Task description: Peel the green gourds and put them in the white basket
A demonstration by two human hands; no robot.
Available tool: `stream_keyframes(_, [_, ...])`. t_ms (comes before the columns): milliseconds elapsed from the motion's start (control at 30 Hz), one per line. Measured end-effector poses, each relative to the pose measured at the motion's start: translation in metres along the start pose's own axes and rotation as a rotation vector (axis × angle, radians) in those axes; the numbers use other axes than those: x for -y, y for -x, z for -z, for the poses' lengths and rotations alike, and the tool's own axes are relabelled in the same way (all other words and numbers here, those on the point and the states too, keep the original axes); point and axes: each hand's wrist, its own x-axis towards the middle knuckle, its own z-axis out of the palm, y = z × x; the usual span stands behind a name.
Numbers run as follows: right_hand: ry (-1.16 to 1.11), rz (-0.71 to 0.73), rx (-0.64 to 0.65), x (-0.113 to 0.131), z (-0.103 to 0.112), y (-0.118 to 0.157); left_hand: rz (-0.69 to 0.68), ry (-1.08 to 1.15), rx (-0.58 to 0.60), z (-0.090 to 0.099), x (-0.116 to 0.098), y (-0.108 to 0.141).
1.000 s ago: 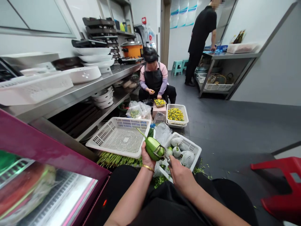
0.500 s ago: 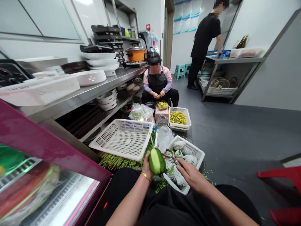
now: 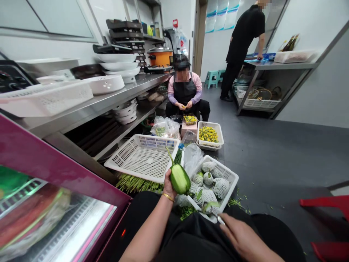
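Note:
A green gourd-like vegetable (image 3: 180, 179) with a long stem rests in my left hand (image 3: 169, 185), fingers wrapped round its side. Pale peeled strips run down its dark green skin. My right hand (image 3: 236, 229) is closed on the handle of a peeler (image 3: 220, 219), low and to the right of the vegetable and apart from it. A strip of green peel seems to hang at the blurred peeler head. Just beyond the peeler is a white basket (image 3: 233, 178) holding several vegetables in white foam nets (image 3: 221, 188). Green peelings (image 3: 187, 211) lie below the vegetable.
A shallow white basket (image 3: 114, 162) sits over long green stalks (image 3: 136, 183) at the left. Ahead, a seated person (image 3: 185, 91) handles yellow flowers beside a basket of them (image 3: 208, 134). Another person (image 3: 244, 47) stands at a steel table. A red stool (image 3: 324, 202) is at right.
My right hand has moved the peeler down and toward me, away from the vegetable. My left hand has tilted the vegetable slightly, and a broader pale strip shows.

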Motion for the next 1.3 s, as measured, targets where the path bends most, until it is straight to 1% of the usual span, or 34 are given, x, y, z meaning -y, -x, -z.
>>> stream_keyframes(33, [-0.016,0.017,0.038,0.007,0.011,-0.011,-0.007,0.017,-0.011,-0.002,0.001,0.001])
stream_keyframes(67, [-0.025,0.027,0.049,0.017,0.02,-0.026,-0.02,0.03,-0.024,-0.004,0.003,0.002])
stream_keyframes(133, [-0.034,0.037,0.015,0.04,0.032,-0.056,-0.053,0.04,-0.05,-0.008,0.006,0.005])
stream_keyframes(200, [-0.023,0.041,-0.014,0.056,0.03,-0.074,-0.075,0.034,-0.067,-0.011,0.006,0.007])
stream_keyframes(233, [-0.009,0.038,-0.025,0.059,0.023,-0.075,-0.081,0.03,-0.073,-0.012,0.005,0.007])
stream_keyframes(300, [0.021,0.033,-0.019,0.053,0.005,-0.06,-0.109,0.033,-0.099,-0.014,0.0,0.007])
stream_keyframes(367, [0.039,0.032,0.053,0.035,-0.012,-0.032,-0.154,0.061,-0.144,-0.015,-0.006,0.005])
stream_keyframes(433, [0.04,0.029,0.13,0.017,-0.019,-0.007,-0.191,0.093,-0.18,-0.016,-0.009,0.004])
stream_keyframes(467, [0.041,0.03,0.134,0.012,-0.018,-0.001,-0.201,0.107,-0.19,-0.016,-0.01,0.003])
stream_keyframes(500, [0.045,0.036,0.104,0.01,-0.014,-0.001,-0.204,0.117,-0.195,-0.017,-0.009,0.004])
stream_keyframes(533, [0.05,0.053,0.048,0.013,-0.01,-0.006,-0.2,0.122,-0.196,-0.018,-0.008,0.004])
stream_keyframes(600, [0.067,0.124,-0.095,0.026,-0.003,-0.028,-0.178,0.12,-0.2,-0.021,-0.003,0.007])
stream_keyframes(667, [0.094,0.198,-0.222,0.039,-0.004,-0.05,-0.163,0.114,-0.193,-0.024,0.0,0.009])
stream_keyframes(700, [0.108,0.225,-0.267,0.043,-0.009,-0.055,-0.163,0.112,-0.19,-0.026,0.001,0.01])
stream_keyframes(733, [0.12,0.243,-0.294,0.042,-0.016,-0.056,-0.17,0.115,-0.192,-0.027,0.0,0.01])
stream_keyframes(800, [0.127,0.266,-0.301,0.03,-0.032,-0.042,-0.19,0.128,-0.202,-0.028,-0.005,0.009])
stream_keyframes(867, [0.104,0.26,-0.25,0.009,-0.044,-0.02,-0.2,0.153,-0.182,-0.025,-0.01,0.007])
stream_keyframes(900, [0.083,0.235,-0.215,-0.001,-0.045,-0.01,-0.195,0.166,-0.152,-0.022,-0.011,0.006])
stream_keyframes(967, [0.045,0.167,-0.151,-0.013,-0.036,-0.004,-0.134,0.166,-0.102,-0.012,-0.008,0.004])
stream_keyframes(1000, [0.03,0.13,-0.122,-0.012,-0.027,-0.008,-0.078,0.152,-0.101,-0.007,-0.004,0.004])
stream_keyframes(1067, [0.014,0.075,-0.063,0.0,-0.004,-0.03,0.055,0.108,-0.129,0.005,0.007,0.004])
stream_keyframes(1133, [0.016,0.037,0.002,0.023,0.018,-0.062,0.133,0.073,-0.113,0.011,0.017,0.004])
stream_keyframes(1200, [0.027,0.017,0.03,0.047,0.031,-0.092,0.127,0.029,-0.046,0.012,0.024,0.004])
stream_keyframes(1233, [0.032,0.015,0.03,0.056,0.034,-0.103,0.104,0.004,-0.012,0.01,0.025,0.004])
stream_keyframes(1300, [0.043,0.02,0.011,0.067,0.028,-0.112,0.042,-0.039,0.02,0.006,0.024,0.002])
